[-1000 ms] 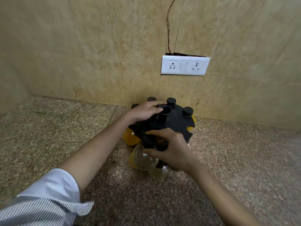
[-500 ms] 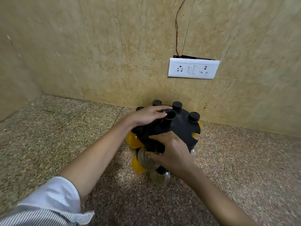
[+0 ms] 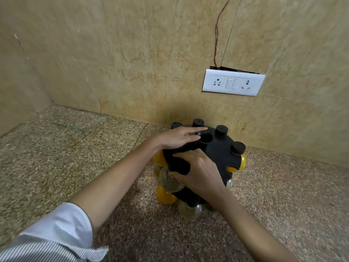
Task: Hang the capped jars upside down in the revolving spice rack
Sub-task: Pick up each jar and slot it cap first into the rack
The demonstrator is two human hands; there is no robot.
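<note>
A black revolving spice rack stands on the granite counter close to the wall. Several black jar caps poke up through slots round its top disc, with yellow jars and clear jars hanging below. My left hand lies flat on the top disc, its fingers straight and reaching the central hub. At the rack's near edge, my right hand curls over a clear jar, thumb against its glass. That hand hides the jar's cap.
A speckled granite counter runs left and towards me. The beige tiled wall stands right behind the rack, with a white socket plate and a loose wire above it. A side wall closes off the far left.
My right hand with the clear jar has edged up against the rack's top disc. My left hand stays on the top. The view has shifted a little.
</note>
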